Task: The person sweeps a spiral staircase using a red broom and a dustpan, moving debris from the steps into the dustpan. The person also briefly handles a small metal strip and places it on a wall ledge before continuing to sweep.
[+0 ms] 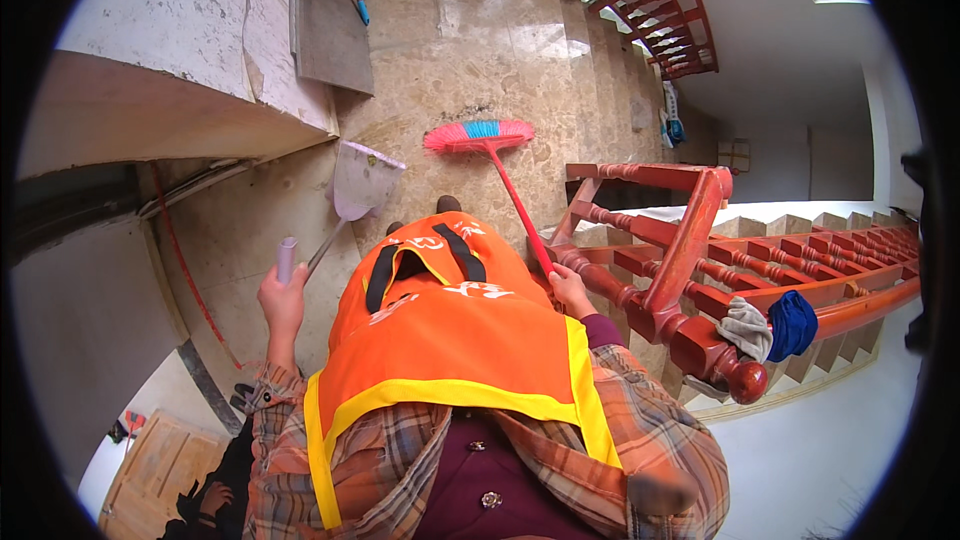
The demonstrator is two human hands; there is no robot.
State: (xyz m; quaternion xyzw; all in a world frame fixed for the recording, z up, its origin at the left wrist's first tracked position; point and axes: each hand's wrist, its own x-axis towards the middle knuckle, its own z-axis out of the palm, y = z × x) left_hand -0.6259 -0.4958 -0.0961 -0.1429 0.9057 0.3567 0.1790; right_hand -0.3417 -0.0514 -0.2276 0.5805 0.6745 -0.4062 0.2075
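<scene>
Our orange apron (450, 340) hangs nearest; our left fingers (284, 292) wrap the dustpan (364, 180) handle at left, our right fingers (566, 286) the broom (482, 136), farther right. Sweeping seems unfinished: dark dirt (484, 111) lies on the floor (470, 55) just beyond.

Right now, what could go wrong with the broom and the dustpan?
The broom in the right hand is near the red railing; a wide swing might knock it. The dustpan in the left hand is apart from the bristles, so anything swept now could miss it.
</scene>
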